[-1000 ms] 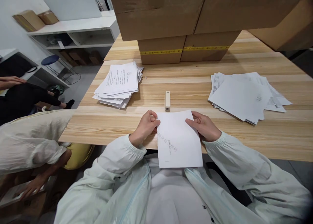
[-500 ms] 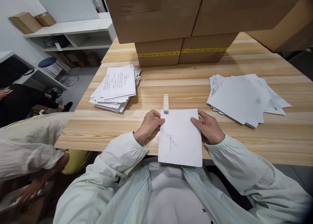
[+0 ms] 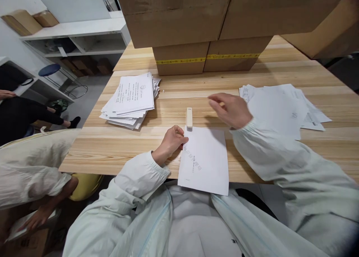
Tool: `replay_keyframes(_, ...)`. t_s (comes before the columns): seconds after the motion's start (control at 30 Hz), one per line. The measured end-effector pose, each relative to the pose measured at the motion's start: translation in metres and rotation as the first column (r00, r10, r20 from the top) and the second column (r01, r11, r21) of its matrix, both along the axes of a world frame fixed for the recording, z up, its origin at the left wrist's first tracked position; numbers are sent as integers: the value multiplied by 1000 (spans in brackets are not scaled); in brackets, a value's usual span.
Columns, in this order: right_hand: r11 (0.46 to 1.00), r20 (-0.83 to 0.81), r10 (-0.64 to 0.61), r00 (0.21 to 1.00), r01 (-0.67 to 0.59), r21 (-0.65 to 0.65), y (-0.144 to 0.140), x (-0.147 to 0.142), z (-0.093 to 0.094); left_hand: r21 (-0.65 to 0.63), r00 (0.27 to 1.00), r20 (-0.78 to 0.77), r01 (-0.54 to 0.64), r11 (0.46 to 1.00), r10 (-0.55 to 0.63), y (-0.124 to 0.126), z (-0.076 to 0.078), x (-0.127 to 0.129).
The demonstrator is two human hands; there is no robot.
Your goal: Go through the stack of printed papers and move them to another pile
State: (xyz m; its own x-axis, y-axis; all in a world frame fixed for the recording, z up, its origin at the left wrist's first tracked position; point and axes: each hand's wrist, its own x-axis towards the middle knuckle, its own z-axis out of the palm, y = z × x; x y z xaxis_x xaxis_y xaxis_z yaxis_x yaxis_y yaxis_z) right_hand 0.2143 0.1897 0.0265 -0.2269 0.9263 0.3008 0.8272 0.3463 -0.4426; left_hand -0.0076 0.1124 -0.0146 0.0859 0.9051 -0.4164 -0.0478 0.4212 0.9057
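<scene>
The left grip (image 3: 169,144) is clamped on the white paper (image 3: 204,161), thumb on top, at the left edge near the far corner. The paper lies just to the right of that grip, its long axis running away from the wearer's body and only slightly askew. The far edge sits on the wooden surface (image 3: 92,152), while the near edge reaches past the rim toward the wearer's shirt (image 3: 196,219). A grey line of characters slants across the paper, and a smaller printed line runs along its length.

Just beyond the left grip stands what I take for a cream stapler (image 3: 189,118), its long axis also pointing away from the body, near end right at the paper's far edge. The right grip (image 3: 232,110) hovers to the right of it, off the paper, blurred, fingers loosely bent and thumb apart from them.

Beyond the left grip, to its left, is one paper stack (image 3: 131,96); the other stack (image 3: 277,109) spreads to the right of the right grip. Cardboard boxes (image 3: 182,58) tower beyond both.
</scene>
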Motion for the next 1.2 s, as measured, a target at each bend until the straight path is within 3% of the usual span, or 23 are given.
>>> replay_keyframes(0.17, 965, 137, 116, 984, -79, -249, 49, -78, -15, 6, 999, -22, -24, 1000, 24, 1, -3, 0)
replay_keyframes(0.33, 950, 127, 120, 985, -76, -303, 58, -109, -41, 8, 1000, 2, -16, 1000, 16, 3, -9, -1)
replay_keyframes(0.97, 986, 201, 105, 974, -75, -150, 43, -115, -53, 69, 1000, 1, 13, 998, -13, 4, -16, -4)
replay_keyframes(1.1, 986, 96, 99, 990, -85, -141, 45, -113, -43, 78, 1000, 11, -3, 997, 2, 4, -16, -4)
replay_keyframes(1.2, 988, -72, 139, 988, -143, -49, 42, -92, -28, 76, 1000, 31, -4, 997, 1, -5, -12, -7)
